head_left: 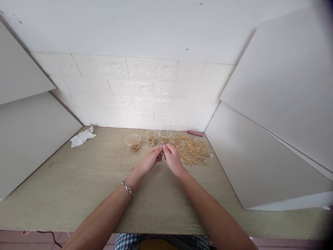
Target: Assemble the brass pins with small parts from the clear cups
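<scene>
My left hand (152,159) and my right hand (172,159) meet over the middle of the table, their thumbs and fingertips pinched together. Whatever lies between the fingers is too small and too hidden to name; a tiny dark bit shows just below them. Right beyond the hands stand two clear plastic cups, a middle cup (152,134) and a right cup (165,133), each with small gold-coloured parts at the bottom. Farther left is a third clear cup (133,139), also holding gold-coloured pieces. Beside my right hand spreads a pile of thin gold-coloured metal pins (191,150).
A red marker-like tube (195,133) lies behind the pile. Crumpled white tissue (82,137) rests at the back left of the table (161,205). White panels stand on both sides, with a white brick-patterned wall (140,88) behind.
</scene>
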Motion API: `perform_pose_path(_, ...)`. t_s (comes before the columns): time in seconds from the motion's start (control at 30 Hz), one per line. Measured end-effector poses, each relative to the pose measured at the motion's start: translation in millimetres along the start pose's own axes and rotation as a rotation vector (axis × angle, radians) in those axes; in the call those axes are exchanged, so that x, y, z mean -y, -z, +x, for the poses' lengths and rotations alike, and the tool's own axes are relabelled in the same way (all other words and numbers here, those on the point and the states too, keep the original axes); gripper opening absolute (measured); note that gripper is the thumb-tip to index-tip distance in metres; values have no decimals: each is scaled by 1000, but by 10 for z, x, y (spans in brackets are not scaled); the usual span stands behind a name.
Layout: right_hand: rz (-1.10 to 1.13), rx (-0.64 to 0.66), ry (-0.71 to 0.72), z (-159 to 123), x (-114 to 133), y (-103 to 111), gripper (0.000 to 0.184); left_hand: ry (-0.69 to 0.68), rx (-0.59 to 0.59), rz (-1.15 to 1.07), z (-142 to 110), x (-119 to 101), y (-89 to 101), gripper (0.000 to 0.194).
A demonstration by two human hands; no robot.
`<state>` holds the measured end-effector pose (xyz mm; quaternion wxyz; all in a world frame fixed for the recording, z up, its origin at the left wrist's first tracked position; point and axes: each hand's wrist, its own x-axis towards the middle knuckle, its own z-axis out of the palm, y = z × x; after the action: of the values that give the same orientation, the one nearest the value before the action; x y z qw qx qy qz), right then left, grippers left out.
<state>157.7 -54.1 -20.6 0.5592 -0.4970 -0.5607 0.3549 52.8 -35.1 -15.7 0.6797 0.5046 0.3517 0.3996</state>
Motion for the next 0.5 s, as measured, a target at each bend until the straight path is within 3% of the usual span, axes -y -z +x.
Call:
perform_pose_path(0.17,141,53,-54,20,-16,-1,31,-3,-17,-6,-12,-10,-12,38)
perform_pose_path(0.33,127,6,-63,51,-72,15,32,-14,-25,5,-31,-26,-32,37)
perform_pose_path(0.5,154,67,-42,62,-81,10,33,-23,-28,22,-32,-26,-36,34)
